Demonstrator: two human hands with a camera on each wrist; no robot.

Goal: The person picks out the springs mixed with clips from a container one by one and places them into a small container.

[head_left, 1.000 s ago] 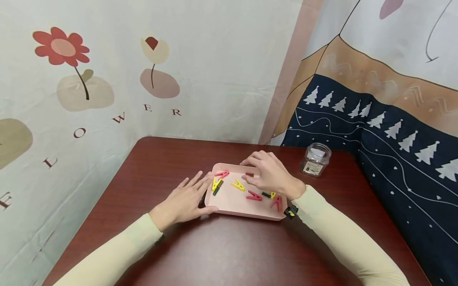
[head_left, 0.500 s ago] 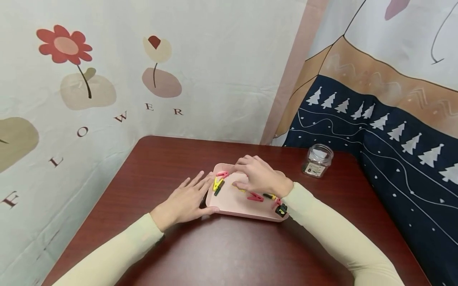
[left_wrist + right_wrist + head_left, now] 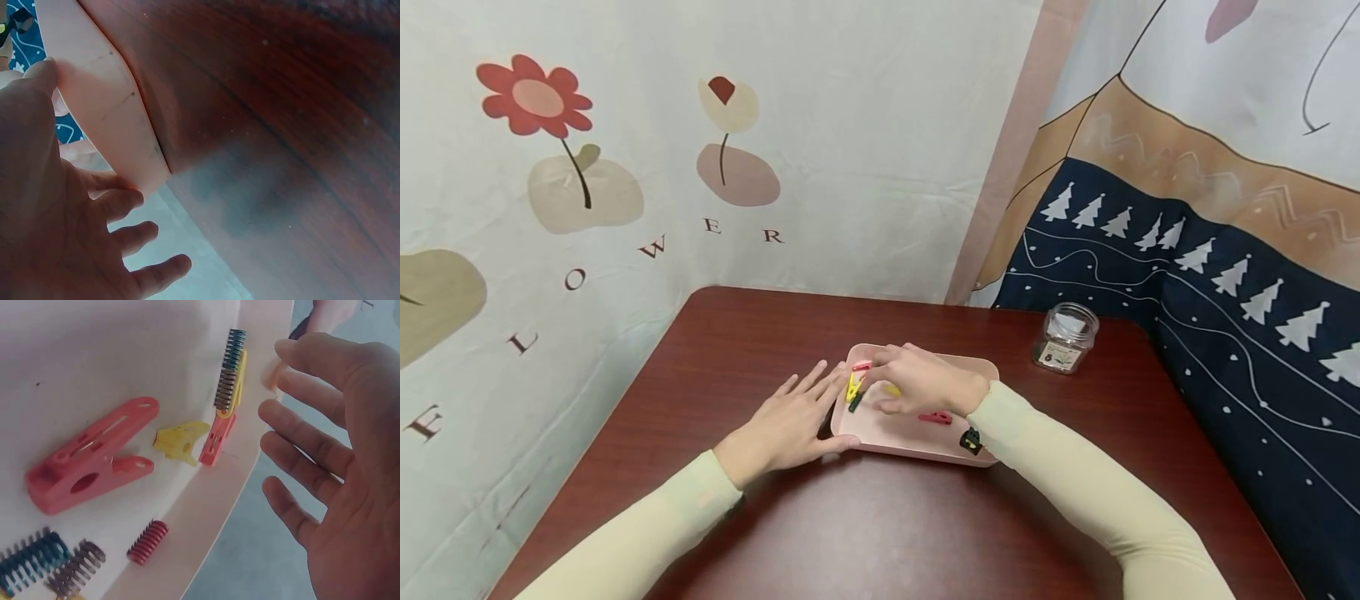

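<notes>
My left hand (image 3: pixel 786 433) rests against the left end of a pink tray (image 3: pixel 917 454), fingers spread and thumb along its front rim. Over the tray's left half hovers my right hand (image 3: pixel 917 379), its fingers loosely bent, nothing showing in its grasp. Just beyond its fingertips lie a yellow clip (image 3: pixel 853 387), a dark green spring (image 3: pixel 856 402) and a pinkish-red clip (image 3: pixel 861 367). In the right wrist view, a large red clip (image 3: pixel 69 465), a yellow clip (image 3: pixel 178 442) and a red spring (image 3: pixel 148 542) lie on the tray floor. My right hand partly hides the middle of the tray.
A clear glass jar (image 3: pixel 1065 337) with a label stands at the back right of the dark red table (image 3: pixel 760 333). More springs, a green one (image 3: pixel 31 559) and a brown one (image 3: pixel 76 569), lie in the tray. Printed fabric hangs behind the table.
My right hand has moved left across the tray, from the back right part to near the clips at the left end. The left hand stays at the tray's left rim.
</notes>
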